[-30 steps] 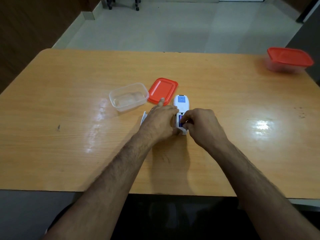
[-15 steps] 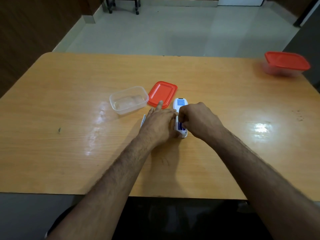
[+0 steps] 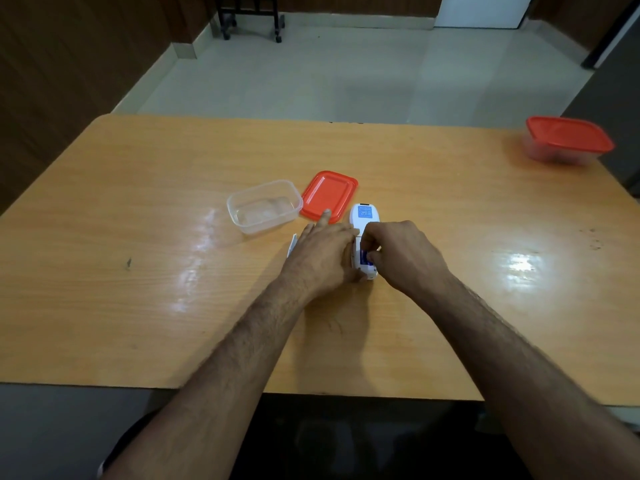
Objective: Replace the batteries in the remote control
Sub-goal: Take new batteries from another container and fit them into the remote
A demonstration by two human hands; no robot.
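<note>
Glossy orange-brown wooden counter (image 3: 138,271) carries everything. A lidded clear plastic box with red lid (image 3: 568,143) sits well apart at the far right corner, probably out of use. Near centre: an empty clear rectangular plastic tub (image 3: 263,211), its flat red plastic lid (image 3: 329,195) lying just beside it, likely opened to get at the cells. The white plastic remote control (image 3: 363,237) lies back-up on the counter, label end away, battery bay toward the person. Left hand (image 3: 322,258) rests against the remote's left edge, fingers fairly straight, index extended, apparently bracing it against sliding. Right hand (image 3: 401,258) is curled over the bay from the right, fingertips pinching or pressing a blue-wrapped battery (image 3: 364,258) in the compartment; seating or extracting cannot be told. A thin white piece (image 3: 292,245), perhaps the bay cover, shows just left of the left hand.
</note>
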